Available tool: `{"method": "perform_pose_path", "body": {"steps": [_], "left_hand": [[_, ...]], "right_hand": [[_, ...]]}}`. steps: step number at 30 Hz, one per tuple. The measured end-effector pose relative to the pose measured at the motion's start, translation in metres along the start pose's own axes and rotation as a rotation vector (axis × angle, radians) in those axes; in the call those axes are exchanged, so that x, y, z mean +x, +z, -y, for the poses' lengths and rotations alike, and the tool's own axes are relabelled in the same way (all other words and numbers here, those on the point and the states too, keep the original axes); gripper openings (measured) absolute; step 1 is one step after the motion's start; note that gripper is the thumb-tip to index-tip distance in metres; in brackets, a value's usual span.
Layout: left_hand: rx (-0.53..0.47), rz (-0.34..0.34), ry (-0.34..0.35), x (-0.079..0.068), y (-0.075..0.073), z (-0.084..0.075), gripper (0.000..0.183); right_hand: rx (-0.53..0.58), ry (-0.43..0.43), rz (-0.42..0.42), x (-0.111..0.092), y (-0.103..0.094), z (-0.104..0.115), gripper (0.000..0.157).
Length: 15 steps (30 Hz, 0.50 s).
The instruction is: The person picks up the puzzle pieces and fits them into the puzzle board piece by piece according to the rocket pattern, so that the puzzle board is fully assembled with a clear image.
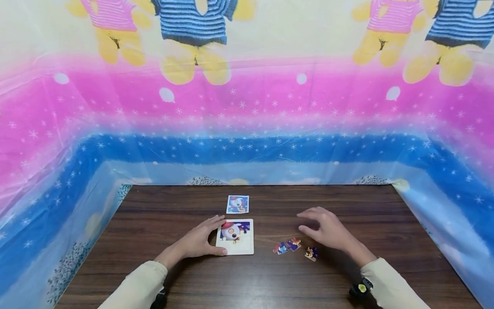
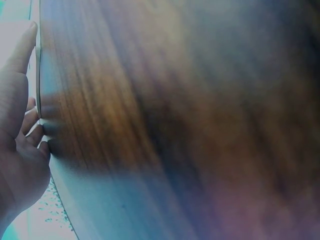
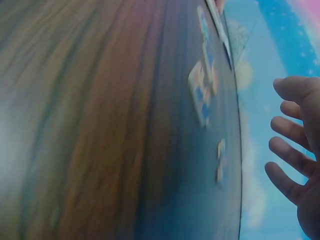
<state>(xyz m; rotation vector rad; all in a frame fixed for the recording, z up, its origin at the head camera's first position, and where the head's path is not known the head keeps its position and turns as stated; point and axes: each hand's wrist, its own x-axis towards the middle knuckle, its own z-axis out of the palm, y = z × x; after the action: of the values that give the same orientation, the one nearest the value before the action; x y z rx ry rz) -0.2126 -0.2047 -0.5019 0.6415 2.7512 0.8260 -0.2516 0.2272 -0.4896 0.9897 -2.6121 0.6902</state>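
Observation:
A square white-framed jigsaw board (image 1: 235, 248) lies on the table, its upper part filled with a white-faced character in a red hat. My left hand (image 1: 198, 240) holds the board's left side, thumb near the lower edge and fingertips at the upper left corner. To the board's right lie a cluster of colourful jigsaw pieces (image 1: 283, 247) and a separate jigsaw piece (image 1: 311, 253). Above and just beyond them hovers my right hand (image 1: 328, 229), fingers spread and holding nothing. The right wrist view shows that hand (image 3: 300, 135) off the tabletop, with the pieces (image 3: 200, 95) beyond.
Behind the board lies a small picture card (image 1: 237, 204) with a similar character. The dark wooden table (image 1: 185, 287) ends at a patterned cloth backdrop (image 1: 270, 150), which rises at the back and both sides.

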Motion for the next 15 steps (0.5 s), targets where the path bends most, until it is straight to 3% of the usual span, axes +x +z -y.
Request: {"method": "perform_pose_path", "body": {"steps": [15], "left_hand": [[-0.007, 0.0, -0.007, 0.0, -0.001, -0.001, 0.099]], "right_hand": [[-0.02, 0.104, 0.06, -0.03, -0.014, -0.038, 0.037]]}}
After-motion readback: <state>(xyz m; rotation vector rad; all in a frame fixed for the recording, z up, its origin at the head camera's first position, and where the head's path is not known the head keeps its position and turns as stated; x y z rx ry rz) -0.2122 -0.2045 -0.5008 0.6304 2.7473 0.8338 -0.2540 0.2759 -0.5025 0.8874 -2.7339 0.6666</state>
